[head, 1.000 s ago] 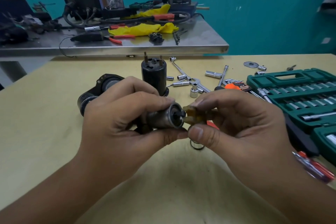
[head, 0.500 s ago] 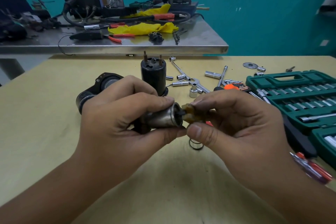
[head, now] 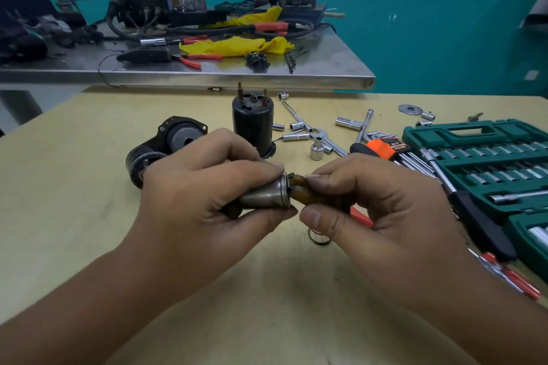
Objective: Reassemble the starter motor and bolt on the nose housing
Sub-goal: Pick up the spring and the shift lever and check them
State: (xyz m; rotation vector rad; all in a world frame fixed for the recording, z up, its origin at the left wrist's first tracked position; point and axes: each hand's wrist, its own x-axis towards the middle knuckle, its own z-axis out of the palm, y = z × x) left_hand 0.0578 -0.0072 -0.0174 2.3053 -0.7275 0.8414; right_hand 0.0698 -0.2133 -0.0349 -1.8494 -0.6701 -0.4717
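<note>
Clearly the work centres on a small metal plunger (head: 267,195) held just above the table (head: 74,187), its flat end facing right. The left hand (head: 204,204) wraps it, fingers closed over the top and thumb under. Against that end sits an amber, greasy lever (head: 305,194), pinched between the right hand's (head: 382,210) forefinger and thumb, with a dark tab at the joint. Whether the two are hooked yet I cannot tell.

To seat it well, I judge the lever's fork should be lined up square with the tab and eased on without twisting, with the plunger kept steady; grease may let it slip.

Below the right thumb a ring (head: 318,238) lies on the table. Behind the hands are the nose housing (head: 175,135) on its side and a black solenoid (head: 252,124) upright, well apart from the socket set (head: 486,157) at right.
</note>
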